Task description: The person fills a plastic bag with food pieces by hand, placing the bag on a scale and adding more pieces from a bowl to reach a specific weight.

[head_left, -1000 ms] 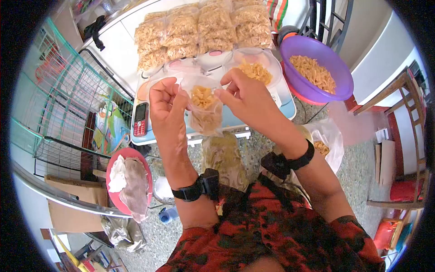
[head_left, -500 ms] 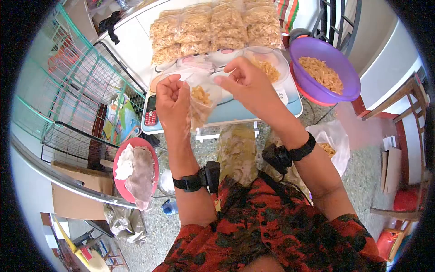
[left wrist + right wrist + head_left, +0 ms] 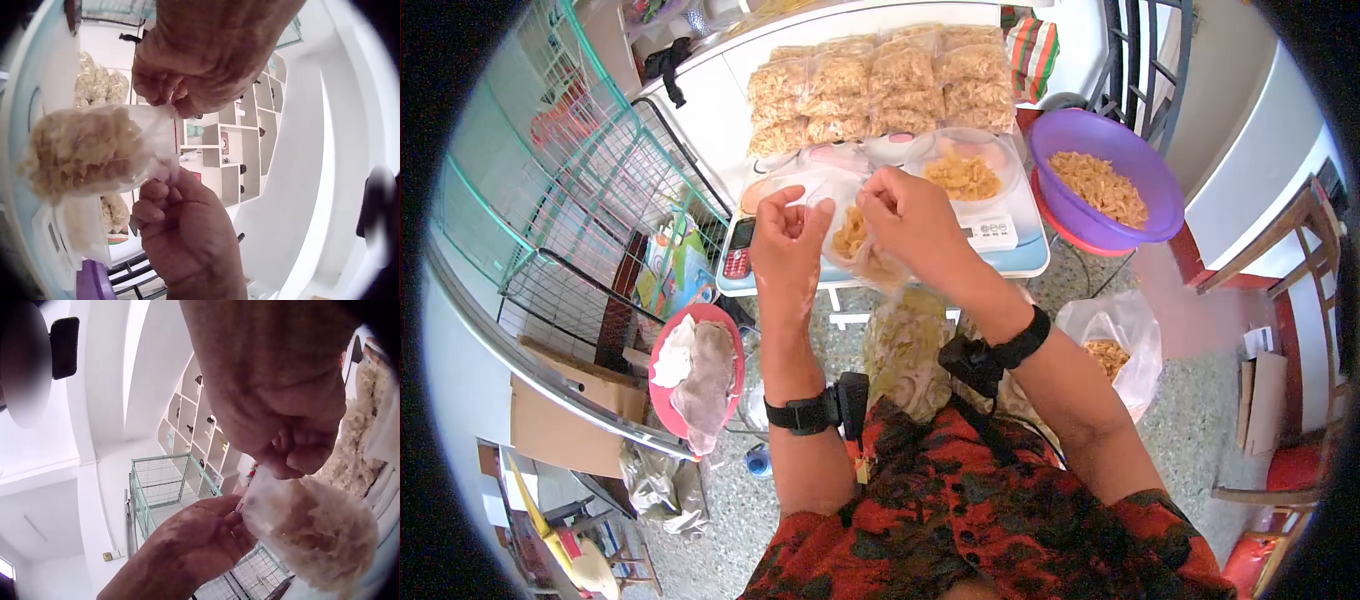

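Note:
A small clear plastic bag (image 3: 855,242) part-filled with pale yellow crisps hangs between both hands above the front of the low table (image 3: 1020,262). My left hand (image 3: 805,210) pinches the left side of the bag's mouth. My right hand (image 3: 880,205) pinches the right side, its fingers curled over the opening. In the left wrist view the bag (image 3: 87,153) hangs to the left, its top edge held between the left hand (image 3: 169,100) above and the right hand (image 3: 156,190) below. The right wrist view shows the right hand (image 3: 281,456) and left hand (image 3: 231,509) gripping the bag (image 3: 312,531).
A purple bowl (image 3: 1100,180) of crisps stands at the right. A clear tub of crisps (image 3: 965,175) sits on a scale, with several filled bags (image 3: 870,85) behind it. A phone (image 3: 740,262), a red plate with cloths (image 3: 695,375), a floor bag (image 3: 1115,345) and a green wire rack (image 3: 550,200) surround me.
The hands have drawn closer together, narrowing the bag's open mouth. The bag has come down and nearer to my body.

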The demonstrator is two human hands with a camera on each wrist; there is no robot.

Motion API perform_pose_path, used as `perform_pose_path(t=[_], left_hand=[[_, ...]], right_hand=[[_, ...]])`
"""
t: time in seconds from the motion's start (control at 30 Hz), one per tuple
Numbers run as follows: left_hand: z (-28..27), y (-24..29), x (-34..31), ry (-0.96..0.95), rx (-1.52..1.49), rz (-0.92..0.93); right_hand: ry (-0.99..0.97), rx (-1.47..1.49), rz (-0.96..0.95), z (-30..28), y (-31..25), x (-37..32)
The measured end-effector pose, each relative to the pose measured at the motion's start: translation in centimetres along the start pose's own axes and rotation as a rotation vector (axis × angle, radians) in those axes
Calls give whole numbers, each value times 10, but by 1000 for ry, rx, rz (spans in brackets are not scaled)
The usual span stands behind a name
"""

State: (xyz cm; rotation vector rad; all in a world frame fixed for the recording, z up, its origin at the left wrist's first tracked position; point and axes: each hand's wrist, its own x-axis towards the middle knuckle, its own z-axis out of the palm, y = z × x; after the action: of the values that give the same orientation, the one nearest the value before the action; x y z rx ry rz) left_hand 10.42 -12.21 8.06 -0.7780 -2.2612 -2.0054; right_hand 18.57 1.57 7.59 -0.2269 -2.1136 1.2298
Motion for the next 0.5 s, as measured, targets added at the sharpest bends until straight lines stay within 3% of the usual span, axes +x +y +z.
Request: perform_pose_path(t=[0.07,0.17,0.2,0.33,0.5], left_hand=[[1,9,-6,23,222,29],[-7,1,-2,-98,408,-45],[-8,-4,1,-151,336,-72],[-5,-24,21,60,-59,-46],[7,-37,49,81,-45,28]], right_hand=[[26,79,19,3,3,2],[54,215,29,12,11,5],[62,260,22,15,13,9],[127,307,4,29,23,24],[88,276,17,27,46,42]])
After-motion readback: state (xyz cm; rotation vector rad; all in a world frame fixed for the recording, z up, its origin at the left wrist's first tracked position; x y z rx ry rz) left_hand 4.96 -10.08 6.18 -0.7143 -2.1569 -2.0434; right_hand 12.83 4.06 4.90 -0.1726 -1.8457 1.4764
